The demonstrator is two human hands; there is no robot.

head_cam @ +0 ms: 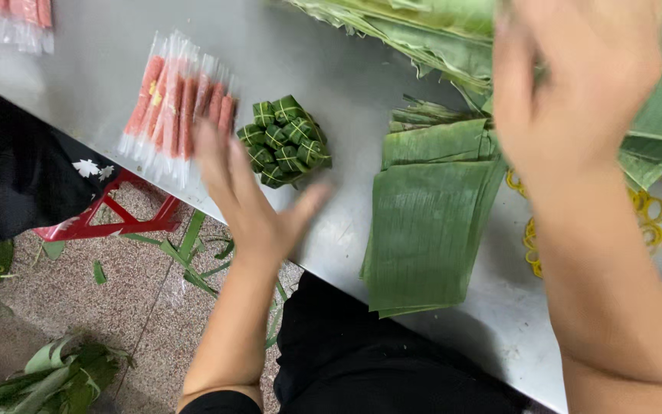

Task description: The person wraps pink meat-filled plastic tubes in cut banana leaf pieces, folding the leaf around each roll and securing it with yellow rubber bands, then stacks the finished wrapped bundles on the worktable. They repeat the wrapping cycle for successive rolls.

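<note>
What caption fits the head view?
Bare left hand near leaf parcels, right hand over leaves on table.

I've got a tight cluster of small cube-shaped parcels wrapped in dark green leaf (pixel 283 142) sitting on the metal tabletop, left of centre, each one cross-tied with pale bands and packed against its neighbours. Just left of it lies a row of clear plastic sleeves holding long pink-red sausage sticks (pixel 176 107), fanned side by side and slanting toward the far left. Right of the cluster I see a flat stack of cut rectangular green banana leaves (pixel 430 222), edges roughly squared, its near end reaching the table's near edge, its far end fraying into strips.
</note>
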